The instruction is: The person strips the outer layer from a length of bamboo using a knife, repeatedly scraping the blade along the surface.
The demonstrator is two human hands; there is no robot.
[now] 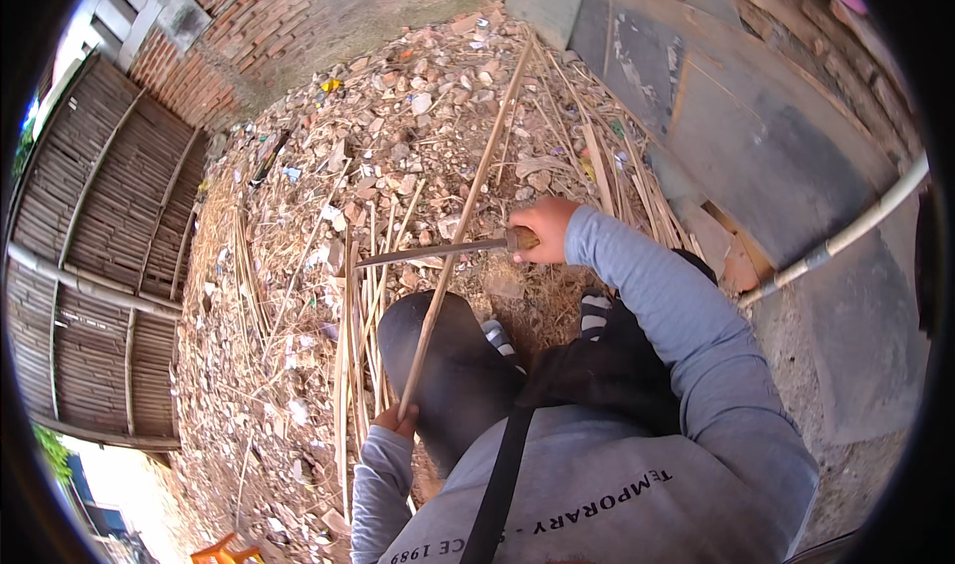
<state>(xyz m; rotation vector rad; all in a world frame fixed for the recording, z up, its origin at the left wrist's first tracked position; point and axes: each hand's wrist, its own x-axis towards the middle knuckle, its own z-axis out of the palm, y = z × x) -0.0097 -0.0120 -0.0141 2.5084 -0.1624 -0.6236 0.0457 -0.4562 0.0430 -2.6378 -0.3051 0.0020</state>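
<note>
— Head view: why is the bamboo strip [460, 216] laid slanting across the raised knee [438, 360]?
— Likely so the knee props it while the blade [428, 253] crosses it. The left hand [396, 421] is curled round the strip's near end; the rest runs up and away over the rubble [398, 96].
— And the right hand [542, 231]?
— Fist wrapped tight on the knife's wooden handle [522, 238], blade pointing left and meeting the strip about midway — well above the left hand's hold. More split strips [358, 355] lie just beside the knee.
</note>
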